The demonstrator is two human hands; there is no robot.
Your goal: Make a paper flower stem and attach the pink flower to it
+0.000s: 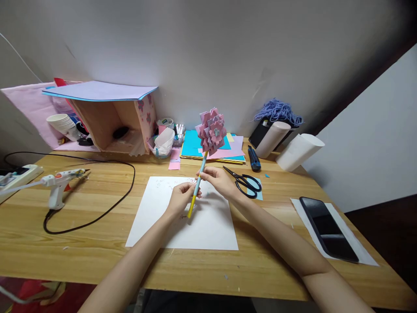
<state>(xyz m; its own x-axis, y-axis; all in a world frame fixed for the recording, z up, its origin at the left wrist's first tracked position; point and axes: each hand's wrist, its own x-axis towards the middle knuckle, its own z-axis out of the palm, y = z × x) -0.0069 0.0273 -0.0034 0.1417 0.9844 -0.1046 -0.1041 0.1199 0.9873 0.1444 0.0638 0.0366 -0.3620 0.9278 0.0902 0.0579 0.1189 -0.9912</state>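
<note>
A paper flower [212, 131] with folded pink and lilac petals tops a light-blue stem with yellow bands. It leans up and away from me over a white sheet of paper [153, 217]. My left hand [181, 196] pinches the lower part of the stem, just above its yellow end. Higher up, my right hand [216, 180] grips the stem between thumb and fingers below the bloom. Black-handled scissors [247, 182] lie right of my right hand, partly on a small light-blue paper square [257, 191].
On the left are a white glue gun [60, 187] with its black cable and an open box [107, 117]. Coloured paper [190, 145], a utility knife [253, 158] and paper rolls [299, 153] stand or lie behind. A phone [327, 228] lies at right.
</note>
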